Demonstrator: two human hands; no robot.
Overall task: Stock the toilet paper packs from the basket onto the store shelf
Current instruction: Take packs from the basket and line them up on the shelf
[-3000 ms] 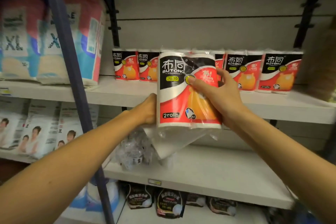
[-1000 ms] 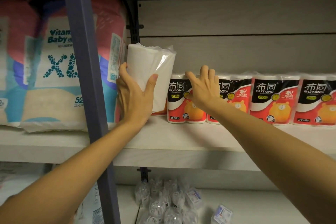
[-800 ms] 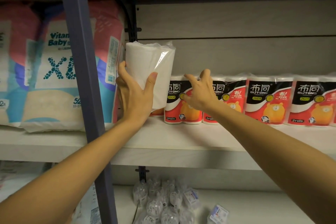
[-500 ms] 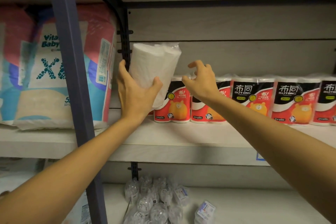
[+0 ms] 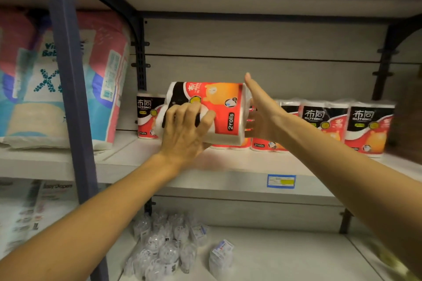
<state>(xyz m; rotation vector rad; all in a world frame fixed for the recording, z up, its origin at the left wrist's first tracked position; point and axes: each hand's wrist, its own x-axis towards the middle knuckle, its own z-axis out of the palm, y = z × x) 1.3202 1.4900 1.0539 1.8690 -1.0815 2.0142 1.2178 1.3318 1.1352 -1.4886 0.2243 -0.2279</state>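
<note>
While left hand [image 5: 185, 130] grips sideways pack [image 5: 212, 107], right hand [image 5: 262, 112] seemingly presses flat.

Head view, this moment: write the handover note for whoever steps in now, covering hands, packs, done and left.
Left hand: fingers curled over the held toilet paper pack, which is turned sideways above the middle shelf.
Right hand: flat, fingers straight, palm pressed against the pack's right end.
Done: a row of matching packs stands upright along the back of that shelf.
Left: set the held pack down in the row. The basket is out of view, so the remaining stock is unknown.
</note>
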